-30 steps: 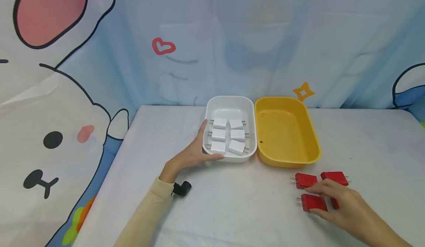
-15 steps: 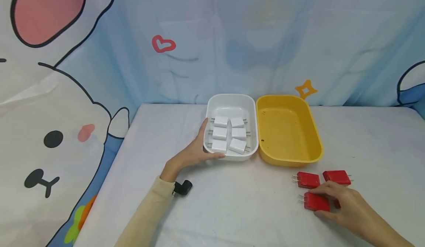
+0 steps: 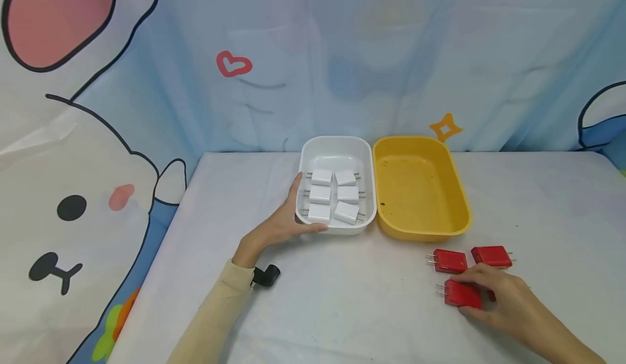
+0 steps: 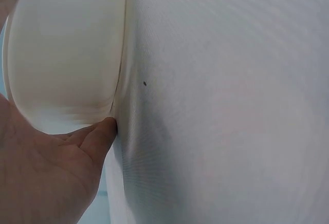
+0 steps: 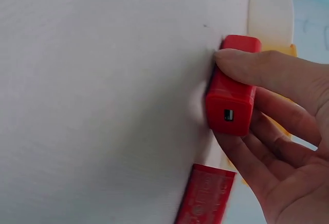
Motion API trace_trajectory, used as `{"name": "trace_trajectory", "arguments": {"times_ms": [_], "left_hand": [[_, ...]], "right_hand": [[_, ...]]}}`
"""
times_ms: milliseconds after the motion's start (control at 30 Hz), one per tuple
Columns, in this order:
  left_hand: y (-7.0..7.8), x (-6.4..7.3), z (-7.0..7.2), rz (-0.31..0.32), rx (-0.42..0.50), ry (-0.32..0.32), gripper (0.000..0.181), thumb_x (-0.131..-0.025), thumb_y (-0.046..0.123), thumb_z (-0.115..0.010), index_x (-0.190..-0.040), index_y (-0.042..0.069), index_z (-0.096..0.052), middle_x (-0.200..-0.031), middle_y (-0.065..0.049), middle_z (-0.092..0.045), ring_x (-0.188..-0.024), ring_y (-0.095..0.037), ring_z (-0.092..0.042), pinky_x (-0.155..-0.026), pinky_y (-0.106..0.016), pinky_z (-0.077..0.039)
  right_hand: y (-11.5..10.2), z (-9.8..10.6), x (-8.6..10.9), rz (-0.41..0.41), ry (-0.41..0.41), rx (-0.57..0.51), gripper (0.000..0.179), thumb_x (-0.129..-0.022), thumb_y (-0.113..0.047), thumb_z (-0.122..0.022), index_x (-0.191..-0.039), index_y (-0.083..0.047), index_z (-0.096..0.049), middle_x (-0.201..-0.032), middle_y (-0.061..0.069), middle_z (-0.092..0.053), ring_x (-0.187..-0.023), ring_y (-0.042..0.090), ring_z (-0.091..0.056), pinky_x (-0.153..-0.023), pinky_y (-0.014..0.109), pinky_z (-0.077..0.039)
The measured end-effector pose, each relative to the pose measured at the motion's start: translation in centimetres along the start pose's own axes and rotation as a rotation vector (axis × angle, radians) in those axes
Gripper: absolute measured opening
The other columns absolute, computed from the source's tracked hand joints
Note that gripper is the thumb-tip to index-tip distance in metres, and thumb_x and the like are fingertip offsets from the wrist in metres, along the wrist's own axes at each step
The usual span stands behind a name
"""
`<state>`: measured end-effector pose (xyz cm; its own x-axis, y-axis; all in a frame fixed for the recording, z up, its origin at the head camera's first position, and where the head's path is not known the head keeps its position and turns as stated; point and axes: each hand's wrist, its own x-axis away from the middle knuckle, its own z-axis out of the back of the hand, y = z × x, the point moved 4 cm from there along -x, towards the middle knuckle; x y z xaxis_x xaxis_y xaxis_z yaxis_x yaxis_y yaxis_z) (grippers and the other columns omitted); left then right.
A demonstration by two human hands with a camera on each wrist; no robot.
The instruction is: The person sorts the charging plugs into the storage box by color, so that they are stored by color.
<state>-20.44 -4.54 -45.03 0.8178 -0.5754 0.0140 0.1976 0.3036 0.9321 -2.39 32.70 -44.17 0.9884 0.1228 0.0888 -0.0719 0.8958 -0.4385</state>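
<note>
In the head view, my left hand (image 3: 271, 225) holds the near left corner of a white plastic tray (image 3: 337, 155), thumb along its front and fingers at its left side. Several white USB charger plugs (image 3: 320, 194) lie inside in two columns. My right hand (image 3: 511, 301) pinches a red USB charger plug (image 3: 462, 294) between thumb and fingers. Its prongs point left, and in the right wrist view its USB port faces the camera. Two more red chargers (image 3: 450, 261) (image 3: 492, 256) lie just beyond. Another red charger is mostly hidden behind the hand.
A yellow tray (image 3: 420, 190) stands right of the white one, their rims side by side. Both sit on a white-covered table (image 3: 352, 304), near its back edge. Behind hangs a printed blue curtain (image 3: 371, 60). A black wrist camera (image 3: 266, 276) is on the left wrist.
My right index finger has come down closer against the near red charger. The left hand keeps its hold on the white tray; the head view has shifted slightly.
</note>
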Motion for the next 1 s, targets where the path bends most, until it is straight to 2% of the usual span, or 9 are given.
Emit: {"name": "trace_trajectory", "arguments": {"times_ms": [100,267,500,600,700,767,833,867,1000], "left_hand": [[-0.1,0.0,0.0,0.001,-0.009,-0.004,0.133,-0.085,0.031,-0.088,-0.167,0.023,0.016,-0.175,-0.004,-0.008,-0.157,-0.019,-0.015,-0.126,-0.050,-0.017],[-0.2,0.0,-0.1,-0.008,0.000,-0.008,0.133,-0.085,0.030,-0.088,-0.167,0.021,0.016,-0.174,-0.005,-0.010,-0.157,-0.020,-0.017,-0.126,-0.051,-0.017],[0.1,0.0,-0.1,-0.013,0.016,0.003,0.133,-0.084,0.027,-0.088,-0.167,0.021,0.015,-0.174,-0.006,-0.013,-0.156,-0.020,-0.020,-0.126,-0.049,-0.018],[0.0,-0.1,-0.1,-0.008,0.021,-0.001,0.133,-0.085,0.027,-0.088,-0.167,0.021,0.016,-0.174,-0.006,-0.013,-0.156,-0.019,-0.019,-0.126,-0.048,-0.018],[-0.2,-0.2,-0.1,0.008,0.020,-0.001,0.133,-0.085,0.028,-0.088,-0.167,0.022,0.016,-0.174,-0.005,-0.012,-0.156,-0.018,-0.019,-0.126,-0.048,-0.018],[-0.3,-0.2,-0.1,0.016,0.017,0.001,0.133,-0.084,0.029,-0.089,-0.167,0.022,0.016,-0.174,-0.005,-0.012,-0.156,-0.018,-0.018,-0.126,-0.048,-0.018],[-0.3,-0.1,0.0,0.025,0.015,0.004,0.133,-0.084,0.030,-0.089,-0.167,0.023,0.016,-0.174,-0.005,-0.013,-0.156,-0.017,-0.019,-0.126,-0.048,-0.018],[-0.3,-0.1,0.0,0.030,0.013,0.005,0.133,-0.084,0.031,-0.089,-0.167,0.024,0.016,-0.174,-0.004,-0.013,-0.156,-0.017,-0.019,-0.126,-0.047,-0.018],[-0.3,0.0,0.0,0.036,0.010,0.004,0.134,-0.084,0.033,-0.089,-0.167,0.025,0.017,-0.174,-0.005,-0.012,-0.156,-0.017,-0.018,-0.126,-0.048,-0.018]], "right_hand": [[-0.3,0.3,0.0,0.009,-0.023,-0.013,0.058,-0.062,-0.017,-0.102,-0.113,-0.009,-0.077,-0.110,0.013,-0.072,-0.101,0.036,-0.064,-0.073,0.049,-0.062],[-1.9,2.3,-0.3,0.103,0.024,-0.044,0.060,-0.061,-0.013,-0.103,-0.115,-0.011,-0.076,-0.110,0.010,-0.072,-0.097,0.031,-0.067,-0.069,0.044,-0.063],[-5.2,6.5,-3.2,0.199,0.120,-0.055,0.059,-0.067,-0.007,-0.099,-0.120,-0.005,-0.074,-0.108,0.010,-0.070,-0.094,0.030,-0.067,-0.073,0.045,-0.062],[-6.1,8.0,-4.8,0.243,0.206,-0.058,0.058,-0.069,-0.003,-0.098,-0.122,-0.002,-0.074,-0.108,0.012,-0.069,-0.096,0.034,-0.068,-0.079,0.023,-0.060],[-6.7,8.7,-6.6,0.268,0.286,-0.084,0.055,-0.072,-0.001,-0.095,-0.122,0.000,-0.073,-0.107,0.013,-0.069,-0.095,0.036,-0.069,-0.082,0.001,-0.042],[-6.9,8.6,-7.8,0.282,0.310,-0.112,0.052,-0.074,-0.002,-0.094,-0.121,0.002,-0.073,-0.106,0.014,-0.069,-0.096,0.036,-0.068,-0.083,-0.005,-0.032],[-6.9,8.1,-9.2,0.279,0.296,-0.148,0.049,-0.076,-0.002,-0.093,-0.121,0.003,-0.073,-0.107,0.016,-0.069,-0.097,0.036,-0.068,-0.084,-0.004,-0.035],[-6.9,7.7,-9.8,0.271,0.278,-0.164,0.047,-0.077,-0.002,-0.092,-0.120,0.004,-0.073,-0.108,0.017,-0.069,-0.098,0.037,-0.067,-0.085,0.001,-0.043],[-6.7,5.7,-12.0,0.228,0.169,-0.180,0.043,-0.081,0.002,-0.088,-0.120,0.007,-0.072,-0.112,0.022,-0.068,-0.103,0.039,-0.065,-0.094,0.041,-0.058]]}}
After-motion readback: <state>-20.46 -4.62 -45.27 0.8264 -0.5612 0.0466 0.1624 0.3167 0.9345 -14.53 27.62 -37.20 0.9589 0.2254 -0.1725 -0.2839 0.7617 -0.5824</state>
